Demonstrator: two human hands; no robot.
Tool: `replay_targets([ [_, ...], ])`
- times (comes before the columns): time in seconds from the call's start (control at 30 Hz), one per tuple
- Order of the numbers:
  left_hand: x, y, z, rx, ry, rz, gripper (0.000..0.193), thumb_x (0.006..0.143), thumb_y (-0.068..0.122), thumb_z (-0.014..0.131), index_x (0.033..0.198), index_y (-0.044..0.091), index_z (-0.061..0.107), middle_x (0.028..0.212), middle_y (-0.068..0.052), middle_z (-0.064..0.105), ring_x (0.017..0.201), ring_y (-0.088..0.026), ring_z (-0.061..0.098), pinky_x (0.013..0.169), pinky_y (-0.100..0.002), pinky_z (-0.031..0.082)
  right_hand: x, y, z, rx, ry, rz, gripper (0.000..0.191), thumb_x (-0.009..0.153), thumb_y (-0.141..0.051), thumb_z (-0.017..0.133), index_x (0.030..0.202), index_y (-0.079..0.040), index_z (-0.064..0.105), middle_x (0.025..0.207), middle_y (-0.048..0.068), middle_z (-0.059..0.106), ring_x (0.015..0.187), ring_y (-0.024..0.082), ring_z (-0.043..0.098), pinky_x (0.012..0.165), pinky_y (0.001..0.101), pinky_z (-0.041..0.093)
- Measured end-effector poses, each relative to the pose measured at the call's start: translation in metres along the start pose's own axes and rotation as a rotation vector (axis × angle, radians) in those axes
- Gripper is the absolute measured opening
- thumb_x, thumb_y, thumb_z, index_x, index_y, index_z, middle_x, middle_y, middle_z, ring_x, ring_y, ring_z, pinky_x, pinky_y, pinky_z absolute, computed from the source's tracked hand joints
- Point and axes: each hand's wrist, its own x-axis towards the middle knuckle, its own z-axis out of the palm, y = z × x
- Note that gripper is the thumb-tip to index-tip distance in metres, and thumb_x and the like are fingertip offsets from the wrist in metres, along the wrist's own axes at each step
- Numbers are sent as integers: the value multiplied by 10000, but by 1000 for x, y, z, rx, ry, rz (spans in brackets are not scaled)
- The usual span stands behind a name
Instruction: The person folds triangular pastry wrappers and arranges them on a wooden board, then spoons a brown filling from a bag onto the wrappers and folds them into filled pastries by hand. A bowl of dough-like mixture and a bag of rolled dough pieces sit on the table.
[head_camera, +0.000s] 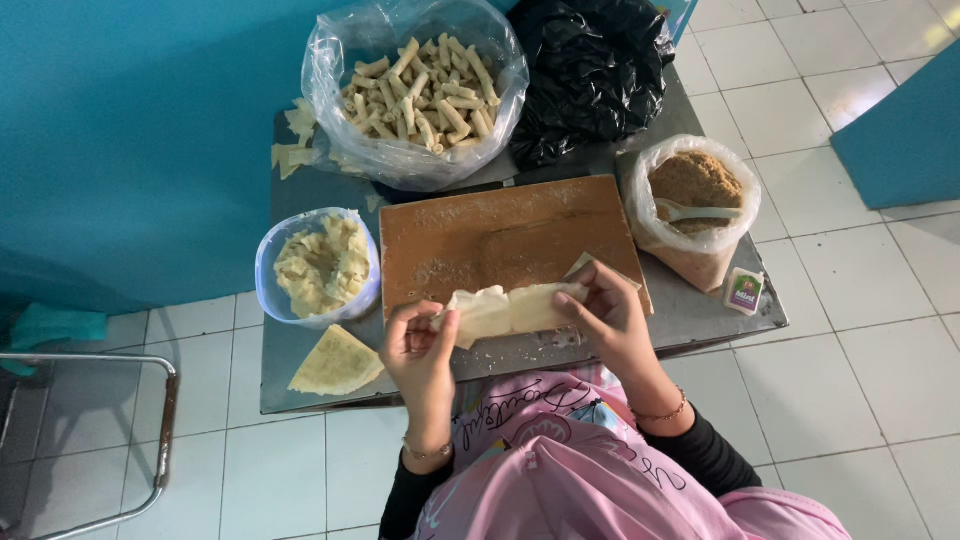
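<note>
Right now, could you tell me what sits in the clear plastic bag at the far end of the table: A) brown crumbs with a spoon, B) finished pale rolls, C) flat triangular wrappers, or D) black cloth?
B: the clear plastic bag is heaped with finished pale rolls; the brown crumbs fill a separate bag on the right.

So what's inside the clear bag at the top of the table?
The clear bag holds a heap of pale rolled pastry sticks. Whatever lies beneath the top layer is covered.

The black bag (590, 70) is cut off by the top edge, the metal frame (150, 430) by the left edge, and the counter (700, 310) near edge is partly hidden by the person's arms.
</note>
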Motion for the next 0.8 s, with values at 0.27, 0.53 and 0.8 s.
replay_targets([
  [0.27,13,11,-19,-13,119,54,192,892,-44,775,1036,27,668,901,15,633,781,-30,557,680,-173,433,14,-29,-15,-152,104,-200,220,934,45,662,1081,-38,521,946,1,647,878,33,640,735,204,529],
  [0.53,12,13,-15,46,120,80,158,897,-48,774,991,24,671,852,35,587,726,-14,474,625,-172,361,55,-31,-21,-335,111,-132,111,1022,25,649,1127,10,616,1038,70,680,915,67,680,696,216,510],
  [0.8,11,14,-12,36,105,71,120,920,-47,756,968,24,673,811,48,583,699,-3,477,631,-171,370,23,-31,6,-364,-314,143,580,954,-29,650,1499,-77,457,1449,1,565,1107,77,673,855,276,608],
])
